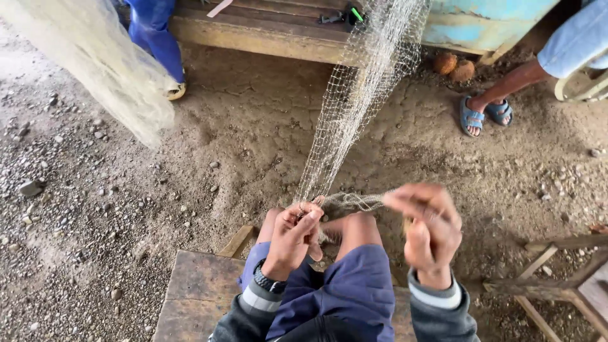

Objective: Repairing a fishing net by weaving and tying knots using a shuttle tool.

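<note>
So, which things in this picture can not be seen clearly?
- Right hand, head view: blurred by motion; its grip on the net is unclear.
- Left hand: the fingers cover what they pinch.
- Net top: cut off by the upper edge.
- Person in sandals: cut off by the right edge.
- Dark tool on the bench: too small to name.

Packed dirt floor (253,126) strewn with pebbles, wooden bench (266,28) along the top edge, pale blue painted wall (481,22) behind, weathered plank seat (196,297) below, daylight evenly spread.
</note>
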